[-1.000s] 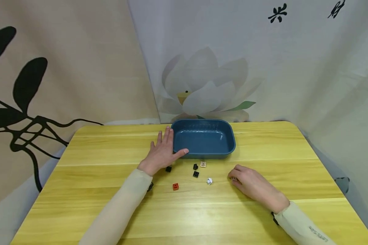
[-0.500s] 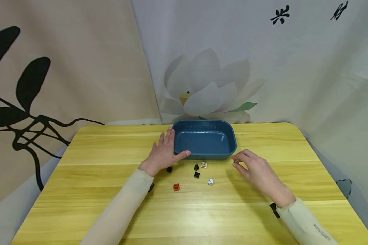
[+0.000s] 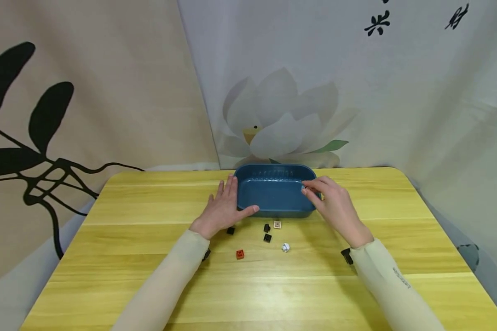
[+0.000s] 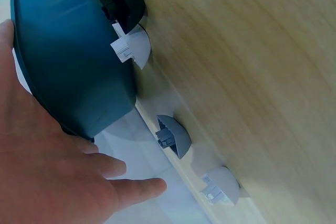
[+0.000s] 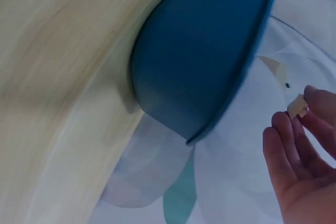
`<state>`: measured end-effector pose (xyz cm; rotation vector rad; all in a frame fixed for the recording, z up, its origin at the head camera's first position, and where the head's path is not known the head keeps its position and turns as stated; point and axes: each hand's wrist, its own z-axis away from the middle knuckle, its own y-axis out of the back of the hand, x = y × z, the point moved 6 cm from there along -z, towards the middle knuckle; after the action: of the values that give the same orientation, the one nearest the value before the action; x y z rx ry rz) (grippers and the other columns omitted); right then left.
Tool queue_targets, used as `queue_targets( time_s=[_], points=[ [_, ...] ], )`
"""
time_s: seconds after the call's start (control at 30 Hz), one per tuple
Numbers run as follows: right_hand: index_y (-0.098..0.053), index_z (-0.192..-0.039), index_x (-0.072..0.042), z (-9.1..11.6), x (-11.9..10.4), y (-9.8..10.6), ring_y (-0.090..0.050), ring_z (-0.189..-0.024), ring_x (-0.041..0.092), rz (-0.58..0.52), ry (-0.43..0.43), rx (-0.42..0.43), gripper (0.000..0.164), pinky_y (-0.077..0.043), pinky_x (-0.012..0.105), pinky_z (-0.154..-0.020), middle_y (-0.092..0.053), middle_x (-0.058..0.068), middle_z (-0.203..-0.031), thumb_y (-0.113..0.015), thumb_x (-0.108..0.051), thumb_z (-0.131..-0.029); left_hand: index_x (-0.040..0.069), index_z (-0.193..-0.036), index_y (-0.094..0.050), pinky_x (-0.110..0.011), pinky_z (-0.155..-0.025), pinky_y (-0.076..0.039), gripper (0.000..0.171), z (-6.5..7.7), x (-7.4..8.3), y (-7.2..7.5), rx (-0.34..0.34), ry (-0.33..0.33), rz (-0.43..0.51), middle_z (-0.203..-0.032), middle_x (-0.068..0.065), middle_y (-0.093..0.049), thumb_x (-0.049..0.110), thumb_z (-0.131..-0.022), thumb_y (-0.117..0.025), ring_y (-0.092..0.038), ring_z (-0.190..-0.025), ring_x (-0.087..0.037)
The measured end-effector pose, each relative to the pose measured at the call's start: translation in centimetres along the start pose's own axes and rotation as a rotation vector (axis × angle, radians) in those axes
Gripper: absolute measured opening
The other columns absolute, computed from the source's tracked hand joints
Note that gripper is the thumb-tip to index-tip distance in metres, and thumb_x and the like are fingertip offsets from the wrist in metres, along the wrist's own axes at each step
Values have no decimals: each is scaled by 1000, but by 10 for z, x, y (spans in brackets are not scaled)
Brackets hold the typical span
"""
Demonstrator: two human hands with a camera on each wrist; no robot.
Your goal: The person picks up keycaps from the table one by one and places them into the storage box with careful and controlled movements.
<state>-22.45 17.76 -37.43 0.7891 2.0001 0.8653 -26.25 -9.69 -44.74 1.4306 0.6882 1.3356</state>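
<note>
My left hand (image 3: 223,203) rests with spread fingers along the left side of the blue tray (image 3: 277,214), thumb at its front corner. Over the tray's right end, my right hand (image 3: 333,202) pinches a small pale blocky piece (image 5: 297,107) between thumb and fingertips. On the wood in front lie a pale square piece (image 3: 277,225), a small white piece (image 3: 286,248), a red square piece (image 3: 240,254) and several black pieces (image 3: 267,238). In the left wrist view, a black piece (image 4: 125,4) and a white one (image 4: 134,45) have rounded shells with stubs.
A yellow wood table (image 3: 248,294) carries everything, its far edge close behind the tray. Printed cloth (image 3: 157,92) hangs behind it. Black wrist straps show at both sleeves.
My right hand has lifted the pale piece off the table at the right and moved it up and left over the tray's right end. The left hand holds its place.
</note>
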Motion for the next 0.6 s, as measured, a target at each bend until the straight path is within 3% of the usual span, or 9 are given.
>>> queue_targets(
  time_s=[0.2, 0.6],
  points=[
    [-75, -123, -2, -16, 12, -17, -67, -89, 27, 6, -51, -10, 29, -56, 43, -72, -70, 12, -111, -75, -13, -97, 3, -165, 3, -70, -119, -17, 123, -1, 2, -1, -15, 6, 2, -173, -13, 9, 86, -88, -47, -1, -158, -41],
    [-76, -117, 1, -35, 21, -51, -67, -92, 27, 57, -132, -229, 25, -58, 43, -80, -70, 13, -105, -73, -16, -99, 5, -165, 6, -67, -121, -16, 123, -2, 0, 0, -47, 33, -25, -173, -10, 12, 87, -88, -44, 1, -159, -37]
  ],
)
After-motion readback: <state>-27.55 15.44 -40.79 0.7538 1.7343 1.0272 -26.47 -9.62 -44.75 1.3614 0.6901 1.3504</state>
